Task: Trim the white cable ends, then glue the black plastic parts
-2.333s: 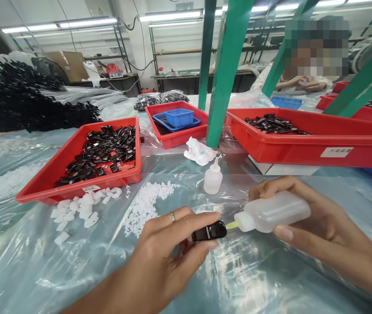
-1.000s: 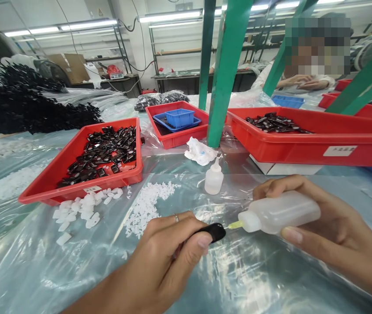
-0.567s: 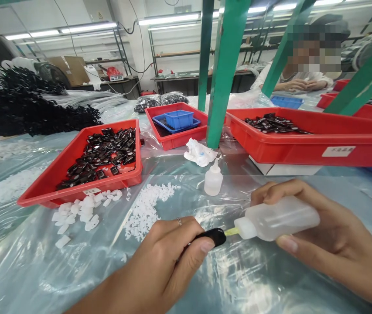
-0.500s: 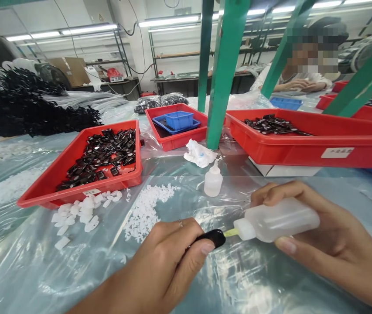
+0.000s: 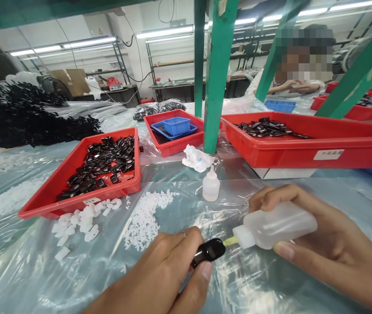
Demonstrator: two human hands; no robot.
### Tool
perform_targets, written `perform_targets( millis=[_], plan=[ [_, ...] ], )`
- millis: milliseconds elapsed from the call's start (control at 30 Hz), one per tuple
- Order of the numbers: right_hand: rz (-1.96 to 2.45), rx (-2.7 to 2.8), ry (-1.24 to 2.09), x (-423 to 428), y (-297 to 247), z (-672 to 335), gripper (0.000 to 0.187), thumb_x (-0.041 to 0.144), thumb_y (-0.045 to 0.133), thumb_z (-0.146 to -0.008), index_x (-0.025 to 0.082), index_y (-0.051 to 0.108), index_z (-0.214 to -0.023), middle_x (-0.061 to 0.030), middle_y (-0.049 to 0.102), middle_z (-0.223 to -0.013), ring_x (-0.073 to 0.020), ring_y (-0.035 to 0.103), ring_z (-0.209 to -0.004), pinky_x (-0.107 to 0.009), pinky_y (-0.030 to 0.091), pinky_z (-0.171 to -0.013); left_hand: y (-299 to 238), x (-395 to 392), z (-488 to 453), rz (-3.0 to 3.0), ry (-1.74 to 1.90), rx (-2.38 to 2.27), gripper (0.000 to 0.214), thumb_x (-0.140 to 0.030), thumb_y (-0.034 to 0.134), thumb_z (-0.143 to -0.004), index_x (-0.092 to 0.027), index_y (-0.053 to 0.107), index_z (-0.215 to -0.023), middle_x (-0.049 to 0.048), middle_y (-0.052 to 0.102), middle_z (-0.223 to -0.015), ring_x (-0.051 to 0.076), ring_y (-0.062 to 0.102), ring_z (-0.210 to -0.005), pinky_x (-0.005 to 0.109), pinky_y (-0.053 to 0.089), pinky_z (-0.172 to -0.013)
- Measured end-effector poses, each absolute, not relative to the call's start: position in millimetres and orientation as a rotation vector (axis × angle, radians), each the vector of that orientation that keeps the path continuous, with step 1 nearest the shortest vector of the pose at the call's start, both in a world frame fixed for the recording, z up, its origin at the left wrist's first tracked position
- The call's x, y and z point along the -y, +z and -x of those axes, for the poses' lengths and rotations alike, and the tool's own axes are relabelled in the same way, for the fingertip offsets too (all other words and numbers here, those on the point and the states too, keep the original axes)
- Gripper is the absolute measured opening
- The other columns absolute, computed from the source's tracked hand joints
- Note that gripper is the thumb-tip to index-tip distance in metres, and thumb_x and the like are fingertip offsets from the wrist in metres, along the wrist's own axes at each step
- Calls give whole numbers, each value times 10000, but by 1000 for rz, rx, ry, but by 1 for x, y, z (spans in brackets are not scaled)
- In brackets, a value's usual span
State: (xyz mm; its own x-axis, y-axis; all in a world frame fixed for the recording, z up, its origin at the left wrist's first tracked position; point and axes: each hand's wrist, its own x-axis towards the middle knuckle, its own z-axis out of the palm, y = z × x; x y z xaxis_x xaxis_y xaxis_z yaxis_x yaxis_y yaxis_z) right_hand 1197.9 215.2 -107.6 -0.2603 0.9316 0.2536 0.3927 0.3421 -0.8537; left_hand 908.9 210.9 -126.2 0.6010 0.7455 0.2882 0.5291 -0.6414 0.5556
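My left hand [image 5: 169, 270] is closed round a small glossy black plastic piece [image 5: 209, 251], whose rounded end pokes out to the right. My right hand [image 5: 329, 248] grips a translucent squeeze bottle [image 5: 279, 224] lying sideways. Its yellow nozzle tip touches the end of the black piece. Both hands hover just above the clear plastic sheet [image 5: 254, 288] that covers the table.
A red tray [image 5: 55, 189] of black pieces lies at left, with white pellets [image 5: 145, 216] and white parts [image 5: 81, 216] in front. A second small bottle [image 5: 211, 186] stands by a crumpled tissue [image 5: 197, 158]. Green posts [image 5: 216, 74], more red trays [image 5: 319, 146] and a seated person lie beyond.
Both hands sit slightly lower in view as the camera tilts up. The black piece has turned a little in my left fingers. The nozzle stays at its end.
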Motion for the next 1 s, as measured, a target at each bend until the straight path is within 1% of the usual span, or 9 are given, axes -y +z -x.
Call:
perform_targets(
  millis=[100, 200, 267, 367, 567, 633, 733, 833, 1000],
  plan=[
    [1178, 1818, 878, -215, -108, -1200, 240, 462, 706, -927, 387, 589, -1122, -13, 656, -1019, -238, 695, -924, -246, 586, -602, -127, -214, -909, -2393, 673, -1005, 274, -398, 384, -1095, -244, 610, -1120, 58, 757, -1091, 185, 742, -901, 240, 583, -582],
    [1183, 1830, 877, -216, -107, -1199, 248, 478, 713, -917, 389, 591, -1114, -4, 653, -989, -226, 695, -875, -243, 580, -591, -124, -213, -910, -2324, 581, -1046, 298, -402, 384, -1088, -236, 630, -1104, 64, 754, -1097, 199, 734, -924, 272, 608, -661],
    [1183, 1829, 886, -218, -107, -1198, 254, 481, 716, -914, 384, 592, -1113, -7, 652, -981, -224, 692, -852, -244, 574, -581, -119, -211, -911, -2254, 501, -1102, 307, -401, 381, -1081, -239, 641, -1091, 62, 745, -1148, 206, 725, -981, 288, 617, -724],
    [1193, 1810, 911, -217, -107, -1199, 271, 475, 716, -916, 376, 587, -1133, -20, 651, -998, -235, 688, -868, -248, 565, -576, -116, -210, -912, -2192, 425, -1137, 327, -422, 371, -1072, -245, 644, -1106, 64, 729, -1206, 223, 707, -1040, 320, 622, -786],
    [1195, 1799, 930, -213, -108, -1202, 260, 482, 711, -919, 382, 588, -1125, -16, 648, -994, -232, 677, -859, -250, 562, -578, -120, -211, -910, -2188, 398, -1081, 350, -426, 363, -1072, -228, 640, -1151, 91, 724, -1125, 240, 691, -1025, 348, 618, -816],
    [1200, 1798, 934, -213, -108, -1201, 266, 478, 709, -922, 382, 584, -1135, -16, 648, -1001, -228, 673, -861, -247, 562, -586, -120, -211, -909, -2187, 381, -1076, 351, -423, 360, -1074, -223, 637, -1153, 96, 720, -1123, 243, 690, -1022, 368, 618, -834],
    [1197, 1809, 930, -214, -108, -1201, 276, 487, 707, -921, 382, 580, -1142, -16, 648, -997, -227, 672, -859, -242, 558, -580, -120, -210, -909, -2183, 372, -1083, 349, -429, 355, -1076, -226, 627, -1160, 104, 709, -1173, 256, 686, -1055, 383, 620, -830],
    [1191, 1811, 903, -215, -109, -1202, 267, 484, 704, -924, 380, 580, -1137, -18, 647, -1004, -229, 675, -876, -241, 565, -591, -120, -211, -910, -2171, 361, -1083, 356, -443, 344, -1081, -229, 620, -1147, 108, 701, -1193, 260, 682, -1079, 384, 619, -824],
    [1176, 1824, 879, -213, -109, -1201, 250, 489, 692, -932, 381, 580, -1128, -17, 642, -1004, -221, 675, -867, -235, 566, -589, -119, -210, -913, -2116, 372, -1111, 354, -456, 347, -1067, -230, 618, -1102, 102, 701, -1140, 263, 672, -1059, 411, 604, -840]
  ],
)
